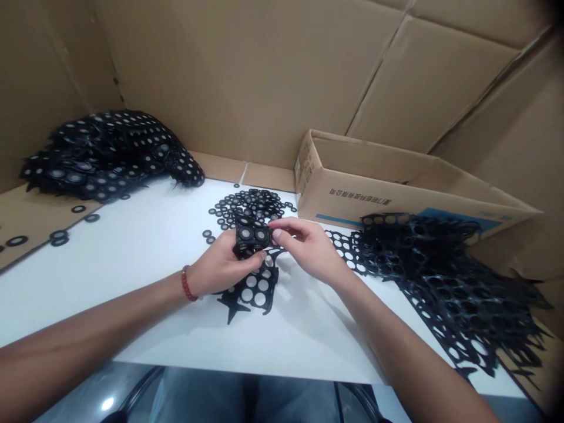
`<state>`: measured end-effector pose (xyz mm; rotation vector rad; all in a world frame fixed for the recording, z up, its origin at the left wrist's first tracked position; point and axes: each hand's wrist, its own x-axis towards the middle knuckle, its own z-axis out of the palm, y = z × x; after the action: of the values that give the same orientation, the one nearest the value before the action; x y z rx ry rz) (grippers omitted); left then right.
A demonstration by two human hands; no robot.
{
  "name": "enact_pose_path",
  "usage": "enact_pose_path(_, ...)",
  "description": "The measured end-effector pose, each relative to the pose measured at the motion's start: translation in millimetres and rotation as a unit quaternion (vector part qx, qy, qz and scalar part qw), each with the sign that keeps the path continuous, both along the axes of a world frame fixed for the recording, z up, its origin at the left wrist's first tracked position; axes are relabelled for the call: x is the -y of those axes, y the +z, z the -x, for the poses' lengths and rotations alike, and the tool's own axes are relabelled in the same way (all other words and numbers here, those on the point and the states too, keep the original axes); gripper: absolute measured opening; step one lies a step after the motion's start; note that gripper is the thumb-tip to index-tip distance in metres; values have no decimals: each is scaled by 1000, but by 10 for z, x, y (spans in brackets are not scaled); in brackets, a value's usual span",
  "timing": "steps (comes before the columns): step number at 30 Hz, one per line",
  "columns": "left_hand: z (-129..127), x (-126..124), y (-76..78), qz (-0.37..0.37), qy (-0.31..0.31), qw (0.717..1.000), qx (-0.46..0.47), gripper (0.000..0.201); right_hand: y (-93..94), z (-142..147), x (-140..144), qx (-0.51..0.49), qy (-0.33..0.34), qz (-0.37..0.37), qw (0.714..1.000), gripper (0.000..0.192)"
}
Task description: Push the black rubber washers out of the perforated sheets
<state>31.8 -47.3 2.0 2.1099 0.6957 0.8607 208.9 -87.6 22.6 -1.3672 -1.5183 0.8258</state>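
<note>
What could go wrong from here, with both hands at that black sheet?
The loose black rings lie just beyond the left grip, so a forward nudge could scatter them. The black ring sheet is bunched in that grip; it might tear where the right grip meets its edge. The heap of perforated sheets spreads near the right forearm, which might snag it.

Left hand point(222, 265) partly behind black sheet point(252, 236)

The left forearm point(110, 311) and right forearm point(392, 329) angle inward from the lower corners. The left hand point(222, 264) curls in a grip, thumb point(253, 261) extended; the right hand point(311, 247) pinches between thumb and forefinger point(285, 222).
</note>
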Motion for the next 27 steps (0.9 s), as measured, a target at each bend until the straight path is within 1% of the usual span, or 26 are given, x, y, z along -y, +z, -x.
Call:
enact_pose_path(3,11,-10,-14,-27,-9,1000,-12,17,-5,13,11,-15,-20,-12,1000,19)
enact_pose_path(6,23,-22,-33,-64,-37,997,6,20,-24,1,-9,-69,-27,14,997,14)
enact_pose_path(8,28,-32,-43,-79,-40,996,8,20,-40,-13,-33,-116,-46,32,992,18)
enact_pose_path(9,28,-37,-46,-79,-32,996,4,20,-49,-19,-46,-142,-62,38,987,21)
enact_pose_path(12,16,-55,-51,-55,20,998,-4,17,-79,-16,-80,-204,-114,40,972,23)
enact_pose_path(16,-16,-78,-55,14,92,996,-4,10,-107,32,-111,-233,-135,20,963,24)
enact_pose_path(18,-27,-84,-48,47,114,992,-8,14,-114,28,-135,-238,-144,15,961,22)
enact_pose_path(20,-32,-84,-29,81,113,990,10,13,-119,-28,-172,-249,-172,-5,953,19)
enact_pose_path(22,-32,-79,-5,109,91,989,50,15,-125,-129,-211,-243,-219,-38,944,17)
enact_pose_path(24,-31,-72,16,125,72,986,80,20,-134,-230,-237,-181,-250,-56,949,17)
enact_pose_path(27,-34,-63,29,132,89,985,72,23,-148,-278,-220,-73,-225,-38,971,19)
